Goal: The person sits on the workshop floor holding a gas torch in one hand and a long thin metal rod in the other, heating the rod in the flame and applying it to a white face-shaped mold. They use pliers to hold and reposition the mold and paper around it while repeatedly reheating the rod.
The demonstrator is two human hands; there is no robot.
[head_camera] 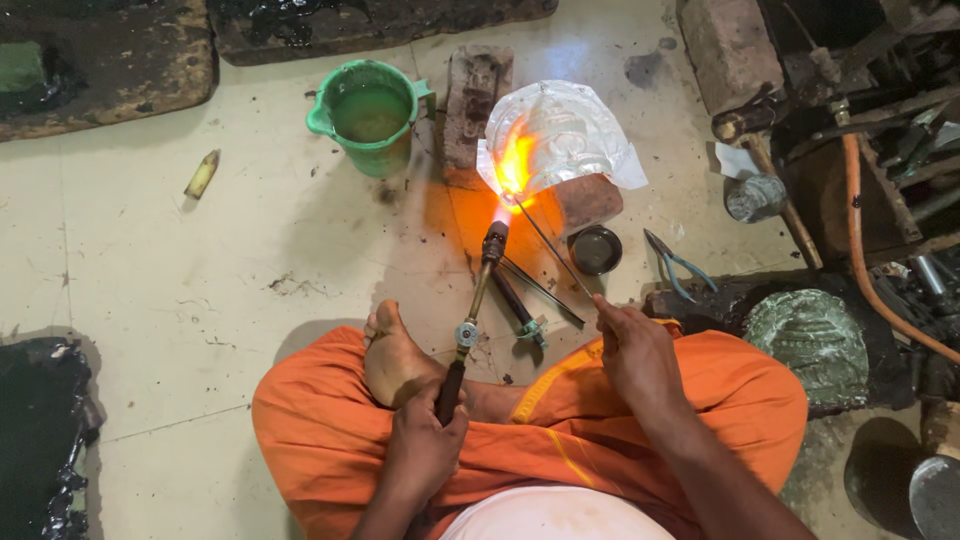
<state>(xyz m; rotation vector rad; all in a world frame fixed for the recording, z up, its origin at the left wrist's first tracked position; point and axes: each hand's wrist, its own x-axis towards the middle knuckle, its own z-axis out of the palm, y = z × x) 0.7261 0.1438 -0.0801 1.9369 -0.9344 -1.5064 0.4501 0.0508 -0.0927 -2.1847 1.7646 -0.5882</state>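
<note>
Silver embossed sheet (pixel 560 135) glows at its lower edge; my left hand (pixel 425 440) grips the torch (pixel 475 300), my right hand (pixel 635 345) pinches a thin rod (pixel 550 245); heating seems mid-way.

Pale cream floor (pixel 180 260), pretty grubby, stained with dark smudges and scuffs, cracks running across near the lower left. Couple of dark pitch-covered slabs (pixel 100 60) along the top edge, another black glossy lump (pixel 40 430) down in the bottom left corner. Green plastic jug (pixel 368 115) of murky water sitting on the floor, worn brick (pixel 476 95) right beside it. Small yellowish stub (pixel 201 174) lying alone off to the left. Cluttered heap of tools and metal bits (pixel 880 120) on the right, orange hose (pixel 862 270) snaking down through it. Blue-handled pliers (pixel 675 262) near a small dark round dish (pixel 596 249). Soft daylight, warm orange glow on the floor mid-frame
</note>
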